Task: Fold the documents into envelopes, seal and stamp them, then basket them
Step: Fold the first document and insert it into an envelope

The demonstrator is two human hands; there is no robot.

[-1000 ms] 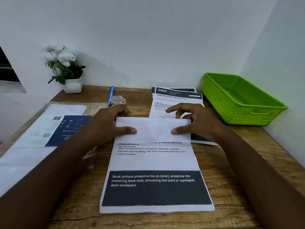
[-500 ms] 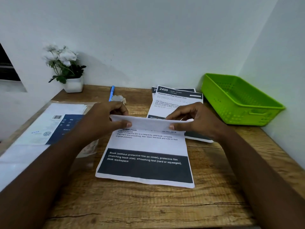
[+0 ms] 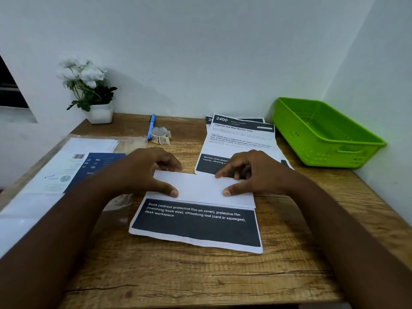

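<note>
the document (image 3: pixel 196 221) is being folded on the surface (image 3: pixel 178 275); the flap is pinched by left hand (image 3: pixel 147 172) and right hand (image 3: pixel 249 172) fingers, thumbs pressing. creasing is judged next.

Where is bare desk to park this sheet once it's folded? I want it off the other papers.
Bare wood runs along the near edge, below the document. A smaller patch lies right of it, in front of the green basket. Left is crowded with the plastic-wrapped envelopes; the back holds printed sheets, stamp roll and pen.
</note>
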